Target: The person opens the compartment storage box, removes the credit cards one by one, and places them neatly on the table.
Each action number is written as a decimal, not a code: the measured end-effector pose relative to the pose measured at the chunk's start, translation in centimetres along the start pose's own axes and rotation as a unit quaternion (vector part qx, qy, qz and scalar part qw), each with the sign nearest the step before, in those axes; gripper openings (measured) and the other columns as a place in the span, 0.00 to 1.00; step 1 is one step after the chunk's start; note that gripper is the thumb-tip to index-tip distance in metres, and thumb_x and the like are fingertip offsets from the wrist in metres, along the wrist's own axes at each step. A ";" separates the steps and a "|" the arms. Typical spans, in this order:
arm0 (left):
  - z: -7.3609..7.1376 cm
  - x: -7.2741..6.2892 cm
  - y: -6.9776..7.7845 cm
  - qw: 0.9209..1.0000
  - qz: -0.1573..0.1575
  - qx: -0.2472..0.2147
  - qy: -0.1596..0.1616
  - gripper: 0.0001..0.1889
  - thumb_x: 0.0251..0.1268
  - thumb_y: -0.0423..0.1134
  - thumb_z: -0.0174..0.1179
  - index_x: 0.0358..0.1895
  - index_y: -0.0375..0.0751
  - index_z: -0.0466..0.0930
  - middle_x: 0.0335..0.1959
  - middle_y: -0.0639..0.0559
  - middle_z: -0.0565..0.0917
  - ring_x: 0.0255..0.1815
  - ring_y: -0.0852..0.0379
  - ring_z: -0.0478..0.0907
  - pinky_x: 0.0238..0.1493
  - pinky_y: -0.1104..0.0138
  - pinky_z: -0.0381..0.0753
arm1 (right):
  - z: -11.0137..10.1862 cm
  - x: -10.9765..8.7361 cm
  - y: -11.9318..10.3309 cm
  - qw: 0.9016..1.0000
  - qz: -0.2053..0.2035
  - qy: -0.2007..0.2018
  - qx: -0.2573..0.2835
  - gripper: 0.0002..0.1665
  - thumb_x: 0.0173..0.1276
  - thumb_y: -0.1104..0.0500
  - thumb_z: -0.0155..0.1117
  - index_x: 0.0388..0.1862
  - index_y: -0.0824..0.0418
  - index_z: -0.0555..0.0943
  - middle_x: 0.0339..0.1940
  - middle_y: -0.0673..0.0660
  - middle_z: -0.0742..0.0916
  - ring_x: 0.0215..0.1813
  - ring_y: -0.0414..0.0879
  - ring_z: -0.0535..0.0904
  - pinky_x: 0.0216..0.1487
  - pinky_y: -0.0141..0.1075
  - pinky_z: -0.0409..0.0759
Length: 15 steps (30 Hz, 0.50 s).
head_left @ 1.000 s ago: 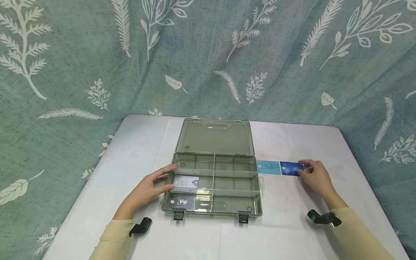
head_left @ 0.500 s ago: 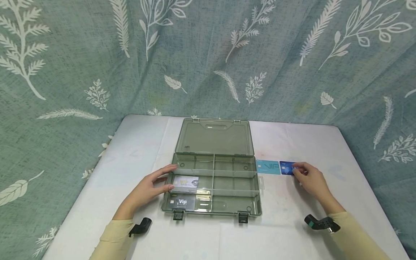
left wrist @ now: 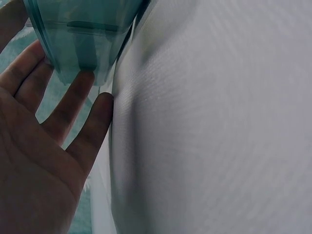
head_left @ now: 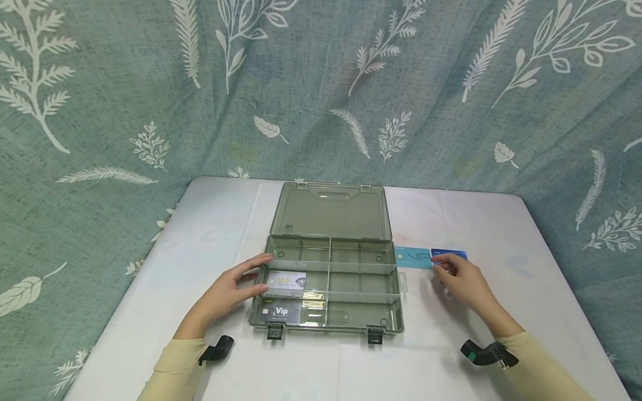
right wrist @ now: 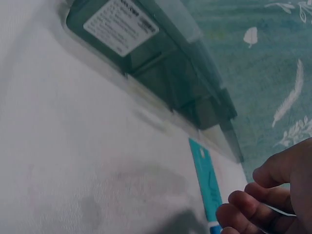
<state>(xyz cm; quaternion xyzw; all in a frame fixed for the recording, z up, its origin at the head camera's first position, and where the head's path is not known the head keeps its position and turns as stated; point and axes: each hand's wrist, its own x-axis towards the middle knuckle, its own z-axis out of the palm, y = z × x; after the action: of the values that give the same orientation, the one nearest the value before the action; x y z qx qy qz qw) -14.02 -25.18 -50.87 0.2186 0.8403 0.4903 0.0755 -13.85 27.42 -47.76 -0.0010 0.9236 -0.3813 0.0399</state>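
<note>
A translucent green compartment box (head_left: 365, 307) lies on the table with its lid (head_left: 331, 214) swung back. My left hand (head_left: 228, 289) touches the box's left side with spread, fairly straight fingers, and in the left wrist view its fingertips meet the box wall. A white VIP card (head_left: 287, 280) lies in the middle left compartment and a dark grey Vip card (head_left: 282, 312) in the front left one. Right of the box lie a teal VIP card (head_left: 413, 258) and a blue card (head_left: 458, 254). My right hand (head_left: 463, 281) is over the blue card, partly hiding it, thumb and fingers apart and holding nothing.
White cloth covers the table (head_left: 321, 367). A patterned green curtain (head_left: 311, 100) hangs behind and at both sides. A small clear tab (head_left: 404, 282) lies by the box's right side. A white label (right wrist: 121, 27) is on the box's outer wall.
My right hand has moved left from the blue card's right end to its left end, near the teal card. The left hand, the box and the cards stay put.
</note>
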 end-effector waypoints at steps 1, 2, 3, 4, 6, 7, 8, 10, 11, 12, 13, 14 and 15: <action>0.0 0.0 0.0 1.000 0.000 -0.001 0.000 0.33 0.69 0.40 0.68 0.76 0.44 0.68 0.79 0.50 0.64 0.80 0.49 0.57 0.75 0.54 0.68 | 0.1 -0.1 -0.3 1.000 -0.005 -0.003 0.001 0.18 0.78 0.56 0.59 0.61 0.65 0.80 0.37 0.58 0.85 0.30 0.49 0.79 0.20 0.35 0.76; 0.0 0.0 0.0 1.000 0.000 -0.001 0.000 0.33 0.69 0.40 0.68 0.76 0.44 0.68 0.79 0.51 0.64 0.80 0.49 0.57 0.75 0.54 0.68 | 0.1 -0.1 -0.5 1.000 -0.010 -0.007 0.002 0.18 0.78 0.57 0.60 0.61 0.65 0.80 0.38 0.58 0.85 0.31 0.49 0.80 0.20 0.35 0.76; 0.0 0.0 0.0 1.000 0.000 -0.001 0.001 0.33 0.69 0.40 0.68 0.76 0.44 0.68 0.79 0.51 0.64 0.80 0.49 0.57 0.75 0.54 0.68 | 0.2 -0.2 -0.7 1.000 -0.014 -0.010 0.003 0.18 0.78 0.57 0.60 0.60 0.65 0.80 0.38 0.58 0.85 0.32 0.49 0.80 0.21 0.35 0.76; 0.0 -0.1 0.0 1.000 0.000 0.000 0.001 0.33 0.69 0.40 0.68 0.76 0.44 0.68 0.78 0.51 0.64 0.80 0.49 0.57 0.75 0.54 0.68 | 0.3 -0.2 -1.0 1.000 -0.018 -0.014 0.004 0.18 0.78 0.57 0.60 0.60 0.64 0.80 0.39 0.58 0.85 0.33 0.50 0.81 0.22 0.35 0.76; 0.0 -0.1 0.1 1.000 0.000 -0.001 0.002 0.33 0.69 0.40 0.68 0.75 0.44 0.68 0.78 0.51 0.65 0.80 0.48 0.57 0.75 0.54 0.68 | 0.4 -0.3 -1.4 0.999 -0.025 -0.020 0.007 0.18 0.77 0.57 0.61 0.60 0.64 0.81 0.39 0.58 0.85 0.33 0.50 0.82 0.23 0.34 0.76; 0.0 -0.1 0.1 1.000 0.000 -0.001 0.002 0.33 0.69 0.40 0.68 0.75 0.44 0.68 0.78 0.51 0.65 0.80 0.48 0.57 0.75 0.54 0.68 | 0.5 -0.3 -1.6 0.999 -0.029 -0.023 0.009 0.17 0.77 0.58 0.61 0.60 0.64 0.81 0.39 0.58 0.85 0.34 0.50 0.82 0.23 0.34 0.77; 0.0 -0.1 0.1 1.000 0.000 -0.001 0.002 0.33 0.69 0.40 0.68 0.75 0.44 0.68 0.78 0.51 0.64 0.80 0.48 0.57 0.75 0.54 0.68 | 0.6 -0.3 -1.9 0.999 -0.032 -0.026 0.012 0.17 0.77 0.58 0.61 0.59 0.64 0.81 0.39 0.58 0.86 0.34 0.51 0.82 0.24 0.34 0.77; 0.0 -0.1 0.1 1.000 -0.002 -0.001 0.001 0.33 0.69 0.40 0.68 0.75 0.44 0.68 0.79 0.52 0.64 0.80 0.48 0.57 0.75 0.54 0.68 | 0.8 -0.5 -2.3 0.999 -0.039 -0.032 0.020 0.17 0.77 0.59 0.62 0.59 0.65 0.81 0.38 0.58 0.86 0.34 0.51 0.83 0.25 0.34 0.78; 0.0 -0.1 0.2 1.000 -0.002 -0.001 0.001 0.33 0.69 0.40 0.68 0.75 0.44 0.68 0.79 0.52 0.64 0.80 0.48 0.57 0.75 0.54 0.68 | 0.9 -0.5 -2.6 0.998 -0.042 -0.035 0.025 0.17 0.76 0.59 0.62 0.59 0.65 0.81 0.38 0.59 0.86 0.34 0.51 0.83 0.26 0.34 0.79; 0.0 -0.1 0.2 1.000 -0.003 -0.001 0.001 0.33 0.69 0.41 0.68 0.75 0.44 0.68 0.79 0.52 0.64 0.80 0.48 0.57 0.75 0.54 0.68 | 1.0 -0.6 -2.8 0.998 -0.045 -0.038 0.028 0.17 0.76 0.59 0.62 0.59 0.65 0.81 0.38 0.58 0.86 0.34 0.51 0.83 0.26 0.34 0.80; 0.0 -0.1 0.2 1.000 -0.004 0.000 0.001 0.33 0.69 0.41 0.68 0.75 0.44 0.68 0.79 0.52 0.64 0.80 0.48 0.57 0.75 0.54 0.68 | 1.1 -0.6 -3.0 0.997 -0.049 -0.042 0.033 0.16 0.76 0.60 0.62 0.59 0.65 0.81 0.38 0.58 0.86 0.35 0.52 0.83 0.27 0.34 0.81; 0.0 -0.1 0.2 1.000 -0.004 0.000 0.001 0.33 0.69 0.41 0.68 0.75 0.43 0.68 0.79 0.52 0.64 0.80 0.48 0.57 0.75 0.54 0.68 | 1.2 -0.7 -3.2 0.997 -0.053 -0.045 0.037 0.16 0.76 0.60 0.62 0.59 0.65 0.81 0.38 0.58 0.86 0.35 0.52 0.83 0.27 0.34 0.81; 0.0 -0.1 0.2 1.000 -0.005 0.001 0.001 0.33 0.69 0.41 0.68 0.75 0.44 0.68 0.79 0.52 0.64 0.80 0.48 0.57 0.75 0.54 0.68 | 1.4 -0.7 -3.4 0.996 -0.056 -0.049 0.041 0.16 0.76 0.60 0.62 0.59 0.65 0.82 0.38 0.58 0.86 0.35 0.52 0.83 0.27 0.34 0.82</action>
<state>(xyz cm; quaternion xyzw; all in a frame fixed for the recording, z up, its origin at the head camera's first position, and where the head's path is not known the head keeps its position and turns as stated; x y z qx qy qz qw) -13.90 -25.13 -50.65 0.2139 0.8421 0.4892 0.0764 -13.14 24.03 -46.28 -0.0700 0.9027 -0.4197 0.0633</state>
